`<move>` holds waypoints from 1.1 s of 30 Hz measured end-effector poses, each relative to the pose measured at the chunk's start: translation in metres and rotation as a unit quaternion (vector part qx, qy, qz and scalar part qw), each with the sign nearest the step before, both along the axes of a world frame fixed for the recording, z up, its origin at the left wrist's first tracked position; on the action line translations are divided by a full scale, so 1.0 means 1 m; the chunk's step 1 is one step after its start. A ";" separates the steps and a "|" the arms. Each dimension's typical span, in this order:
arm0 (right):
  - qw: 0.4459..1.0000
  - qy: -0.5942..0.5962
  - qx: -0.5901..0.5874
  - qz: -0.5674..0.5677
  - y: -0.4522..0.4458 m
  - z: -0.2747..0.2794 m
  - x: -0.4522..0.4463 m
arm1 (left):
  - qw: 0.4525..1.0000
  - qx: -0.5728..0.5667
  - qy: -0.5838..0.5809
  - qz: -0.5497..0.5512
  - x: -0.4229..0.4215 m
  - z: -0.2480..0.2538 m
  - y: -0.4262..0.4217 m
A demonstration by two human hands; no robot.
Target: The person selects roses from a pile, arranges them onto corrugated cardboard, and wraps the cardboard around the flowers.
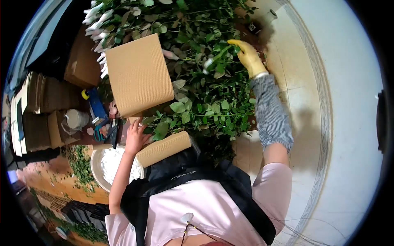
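Note:
My right hand [249,59], in a yellow glove with a striped oversleeve, pinches the stem of a rose [208,64]. The rose slants down to the left, its head end pale and whitish, over a thick bed of leafy stems [197,86]. My bare left hand [134,137] is at the lower edge of a corrugated cardboard sheet [139,76], with its fingers stretched and somewhat apart. That sheet lies over the stems. A second strip of corrugated cardboard [164,148] lies just in front of my body.
Left of my arm stands a round tub [95,166] of white pieces. Beyond it are teal-handled scissors [98,133], a blue tape dispenser [97,104], a white cup [76,119] and stacked cardboard [39,92]. A glass bottle [262,22] stands near the wall at the upper right.

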State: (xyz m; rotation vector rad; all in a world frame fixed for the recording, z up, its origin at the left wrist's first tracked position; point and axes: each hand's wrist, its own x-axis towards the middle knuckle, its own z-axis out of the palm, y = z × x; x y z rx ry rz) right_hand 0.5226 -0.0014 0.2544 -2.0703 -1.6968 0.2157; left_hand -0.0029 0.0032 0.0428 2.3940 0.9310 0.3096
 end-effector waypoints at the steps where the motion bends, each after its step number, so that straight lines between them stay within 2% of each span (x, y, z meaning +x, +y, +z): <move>1: 0.997 0.061 0.053 0.007 -0.008 -0.007 -0.013 | 1.000 0.011 -0.006 0.002 -0.002 -0.002 0.000; 3: 0.973 0.149 0.171 0.041 -0.014 -0.017 -0.027 | 1.000 0.015 -0.001 0.008 -0.007 -0.006 0.001; 7: 0.912 0.247 0.323 0.057 -0.037 0.019 -0.051 | 1.000 0.019 0.015 -0.002 -0.003 0.001 -0.001; 8: 0.905 0.237 0.348 0.059 -0.045 0.033 -0.053 | 1.000 0.020 0.022 -0.001 -0.001 0.004 0.000; 10: 0.894 0.093 0.431 0.085 -0.065 0.070 -0.064 | 1.000 0.007 0.022 -0.003 0.002 0.003 -0.003; 11: 0.905 0.022 0.425 0.019 -0.086 0.081 -0.067 | 1.000 0.009 0.019 0.002 0.003 0.003 -0.003; 12: 0.916 -0.076 0.393 -0.030 -0.109 0.092 -0.074 | 1.000 0.011 0.017 0.009 0.001 0.003 -0.004; 14: 0.902 -0.298 0.295 -0.108 -0.154 0.114 -0.091 | 1.000 0.021 0.011 0.007 -0.001 -0.001 -0.005; 15: 0.944 -0.139 0.243 -0.175 -0.187 0.102 -0.083 | 1.000 0.016 0.015 0.010 0.000 0.003 -0.005; 17: 0.942 -0.004 0.206 -0.266 -0.241 0.046 -0.072 | 1.000 0.012 0.011 0.014 0.003 0.010 -0.006; 19: 0.915 -0.038 0.236 -0.324 -0.277 -0.009 -0.075 | 1.000 0.006 0.006 0.020 0.005 0.010 -0.006; 21: 0.906 -0.052 0.169 -0.385 -0.306 -0.052 -0.071 | 1.000 -0.001 0.007 0.023 0.002 0.009 -0.008; 25: 0.872 -0.083 -0.111 -0.469 -0.337 -0.101 -0.043 | 1.000 0.001 0.022 0.016 0.005 0.013 -0.007; 27: 0.838 -0.077 -0.263 -0.471 -0.341 -0.121 -0.028 | 0.999 0.014 0.026 0.014 0.006 0.017 -0.008; 29: 0.810 -0.063 -0.357 -0.461 -0.338 -0.138 -0.017 | 0.999 0.011 0.032 0.015 0.008 0.020 -0.009; 30: 0.863 -0.097 -0.274 -0.412 -0.304 -0.134 -0.010 | 0.999 0.008 0.032 0.017 0.009 0.022 -0.008; 31: 0.920 -0.118 -0.144 -0.346 -0.256 -0.127 -0.003 | 0.999 0.003 0.038 0.015 0.010 0.022 -0.007; 33: 0.968 -0.141 0.045 -0.204 -0.164 -0.119 0.009 | 0.999 -0.007 0.043 0.023 0.012 0.022 -0.008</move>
